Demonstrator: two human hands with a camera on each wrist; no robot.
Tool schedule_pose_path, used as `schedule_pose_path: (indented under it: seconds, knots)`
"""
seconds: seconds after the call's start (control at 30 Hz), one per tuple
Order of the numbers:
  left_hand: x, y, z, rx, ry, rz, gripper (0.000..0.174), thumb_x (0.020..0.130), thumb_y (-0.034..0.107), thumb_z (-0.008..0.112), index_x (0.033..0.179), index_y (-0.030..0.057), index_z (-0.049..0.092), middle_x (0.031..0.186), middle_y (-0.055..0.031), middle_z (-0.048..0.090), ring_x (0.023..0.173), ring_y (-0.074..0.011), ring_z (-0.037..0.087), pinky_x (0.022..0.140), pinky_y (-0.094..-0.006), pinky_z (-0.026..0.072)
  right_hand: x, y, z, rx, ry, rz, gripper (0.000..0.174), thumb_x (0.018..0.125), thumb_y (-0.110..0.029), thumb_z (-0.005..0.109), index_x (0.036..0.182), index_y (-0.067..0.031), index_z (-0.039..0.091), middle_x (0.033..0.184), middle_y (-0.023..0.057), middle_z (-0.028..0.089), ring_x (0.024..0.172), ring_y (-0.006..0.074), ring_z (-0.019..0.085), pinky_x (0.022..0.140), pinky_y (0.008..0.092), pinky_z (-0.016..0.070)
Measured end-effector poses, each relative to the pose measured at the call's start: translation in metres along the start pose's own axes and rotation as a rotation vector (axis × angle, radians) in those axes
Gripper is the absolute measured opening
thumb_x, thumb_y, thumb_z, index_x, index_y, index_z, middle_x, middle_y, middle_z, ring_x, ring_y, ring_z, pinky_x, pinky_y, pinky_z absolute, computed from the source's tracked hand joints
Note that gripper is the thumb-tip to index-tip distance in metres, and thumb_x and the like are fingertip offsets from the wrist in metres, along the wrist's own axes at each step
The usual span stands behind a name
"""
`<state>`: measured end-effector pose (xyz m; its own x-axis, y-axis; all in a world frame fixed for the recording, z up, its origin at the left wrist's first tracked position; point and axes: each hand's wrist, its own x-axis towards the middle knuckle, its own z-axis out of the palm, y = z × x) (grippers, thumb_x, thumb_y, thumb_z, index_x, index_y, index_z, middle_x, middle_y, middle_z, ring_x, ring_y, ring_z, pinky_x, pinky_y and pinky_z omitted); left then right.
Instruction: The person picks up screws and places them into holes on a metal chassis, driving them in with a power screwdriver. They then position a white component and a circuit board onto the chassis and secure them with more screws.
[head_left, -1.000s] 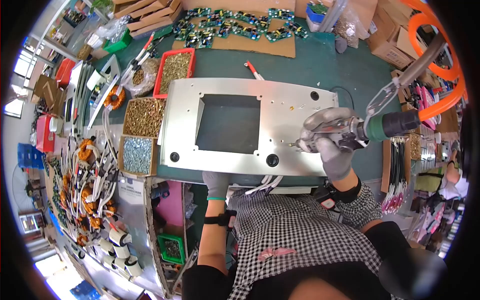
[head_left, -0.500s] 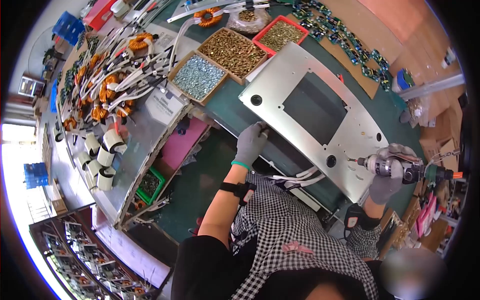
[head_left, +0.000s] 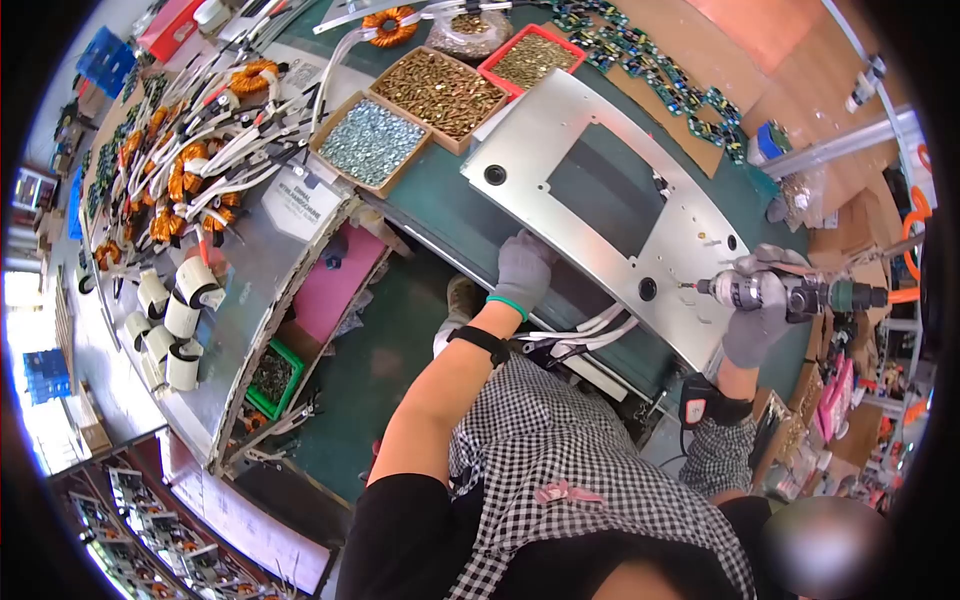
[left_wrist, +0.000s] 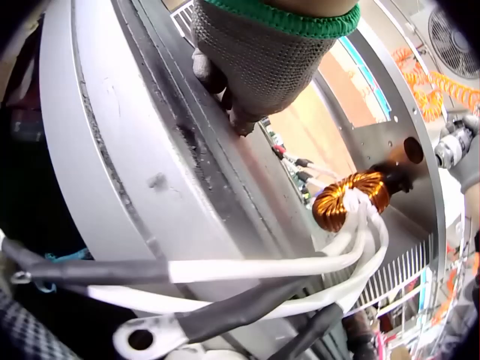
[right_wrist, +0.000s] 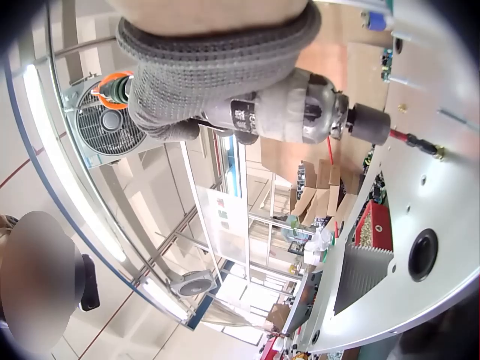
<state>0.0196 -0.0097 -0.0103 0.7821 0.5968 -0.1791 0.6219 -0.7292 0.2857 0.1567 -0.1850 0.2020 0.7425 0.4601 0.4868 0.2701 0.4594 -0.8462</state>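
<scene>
Pneumatic screwdriver (head_left: 735,291) firmly in your right hand's (head_left: 760,325) grip, bit at the silver metal panel (head_left: 682,243) over the green table (head_left: 450,200); your left hand's (head_left: 525,268) grip near its edge cannot be made out.

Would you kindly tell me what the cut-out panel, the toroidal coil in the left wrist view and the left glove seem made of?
The cut-out panel: probably sheet metal with a satin silver finish, judging by its smooth, soft sheen.
The toroidal coil: likely enamelled copper wire, given its shiny orange-brown turns.
The left glove: grey knitted fabric, fibre unclear, as its fine mesh shows.
</scene>
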Motion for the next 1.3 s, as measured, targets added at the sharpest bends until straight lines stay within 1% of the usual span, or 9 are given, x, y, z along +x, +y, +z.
schedule_pose_path:
  seconds: [0.17, 0.33, 0.37, 0.4, 0.5, 0.67, 0.9, 1.17, 1.3]
  knots:
    - [-0.003, 0.005, -0.004, -0.297, -0.117, 0.014, 0.025, 0.083, 0.023, 0.059, 0.094, 0.002, 0.065, 0.088, -0.0148, 0.067, 0.078, -0.0276, 0.066, 0.069, -0.0392, 0.0516, -0.001, -0.013, 0.017, -0.136, 0.086, 0.015, 0.033, 0.075, 0.008, 0.049, 0.107, 0.003, 0.046, 0.092, 0.0184, 0.059, 0.076, 0.0224, 0.06, 0.057, 0.0337, 0.0533]
    - [-0.039, 0.076, -0.036, -1.708, -0.497, -0.076, 0.031, 0.072, -0.004, 0.063, 0.101, -0.0026, 0.054, 0.071, -0.0051, 0.06, 0.052, -0.0092, 0.054, 0.042, -0.0244, 0.0425, 0.003, -0.009, 0.004, -0.031, 0.044, 0.085, 0.03, 0.075, 0.009, 0.049, 0.105, 0.0035, 0.047, 0.088, 0.0178, 0.059, 0.07, 0.021, 0.06, 0.05, 0.0318, 0.0513]
    - [-0.036, 0.087, -0.028, -1.705, -0.545, -0.047, 0.035, 0.072, 0.0, 0.065, 0.104, -0.0007, 0.054, 0.08, -0.0076, 0.061, 0.063, -0.0152, 0.058, 0.053, -0.0297, 0.0477, 0.003, -0.007, 0.0, 0.013, 0.026, 0.103, 0.03, 0.075, 0.009, 0.049, 0.105, 0.0034, 0.048, 0.087, 0.0176, 0.059, 0.068, 0.0206, 0.059, 0.049, 0.0314, 0.0507]
    - [-0.031, 0.093, -0.009, -1.314, -0.116, 0.312, 0.034, 0.078, 0.002, 0.062, 0.109, -0.0012, 0.049, 0.083, -0.0078, 0.06, 0.063, -0.0147, 0.059, 0.049, -0.0263, 0.0469, 0.002, -0.005, -0.001, 0.053, 0.037, 0.096, 0.031, 0.075, 0.011, 0.048, 0.104, 0.0021, 0.048, 0.087, 0.0172, 0.06, 0.065, 0.0188, 0.058, 0.045, 0.0295, 0.0483]
    - [-0.015, 0.122, 0.052, -0.696, 0.546, 0.513, 0.041, 0.08, 0.011, 0.064, 0.115, 0.0011, 0.043, 0.098, -0.0108, 0.055, 0.09, -0.0182, 0.054, 0.078, -0.0304, 0.0479, -0.001, -0.005, 0.005, -0.024, 0.172, 0.083, 0.033, 0.074, 0.015, 0.047, 0.104, 0.0009, 0.048, 0.087, 0.0172, 0.06, 0.064, 0.0182, 0.058, 0.045, 0.0287, 0.0471]
    - [-0.013, 0.143, 0.08, -1.27, 0.325, 0.278, 0.032, 0.087, 0.015, 0.056, 0.113, 0.0005, 0.045, 0.103, -0.0098, 0.054, 0.093, -0.0187, 0.053, 0.085, -0.0322, 0.0446, -0.003, -0.005, 0.0, 0.056, 0.147, 0.138, 0.032, 0.076, 0.016, 0.048, 0.103, -0.0016, 0.049, 0.088, 0.0155, 0.061, 0.061, 0.0137, 0.055, 0.045, 0.0262, 0.045]
    - [-0.033, 0.136, 0.049, -1.275, 0.096, 0.187, 0.032, 0.086, 0.016, 0.055, 0.115, 0.0034, 0.053, 0.11, -0.0101, 0.057, 0.101, -0.0246, 0.056, 0.087, -0.0367, 0.0448, -0.001, -0.002, 0.003, 0.103, 0.215, 0.134, 0.033, 0.074, 0.017, 0.047, 0.101, -0.0013, 0.048, 0.087, 0.014, 0.061, 0.062, 0.0132, 0.056, 0.047, 0.0252, 0.0466]
    - [-0.031, 0.116, 0.088, -0.608, 0.352, 0.547, 0.038, 0.075, 0.003, 0.063, 0.112, 0.0026, 0.054, 0.103, -0.0127, 0.059, 0.096, -0.028, 0.057, 0.082, -0.0383, 0.0468, 0.034, 0.003, -0.013, 0.118, 0.157, 0.379, 0.039, 0.072, 0.013, 0.041, 0.106, -0.006, 0.045, 0.09, 0.0159, 0.059, 0.064, 0.0191, 0.056, 0.044, 0.0289, 0.0459]
    - [-0.034, 0.115, 0.083, -0.921, 0.193, 0.485, 0.033, 0.085, 0.01, 0.056, 0.117, 0.0009, 0.051, 0.109, -0.0121, 0.057, 0.1, -0.0246, 0.056, 0.086, -0.0369, 0.0462, 0.008, 0.01, -0.01, -0.016, 0.107, 0.146, 0.046, 0.07, 0.018, 0.041, 0.108, -0.0074, 0.042, 0.09, 0.0166, 0.059, 0.066, 0.0185, 0.057, 0.044, 0.0292, 0.0465]
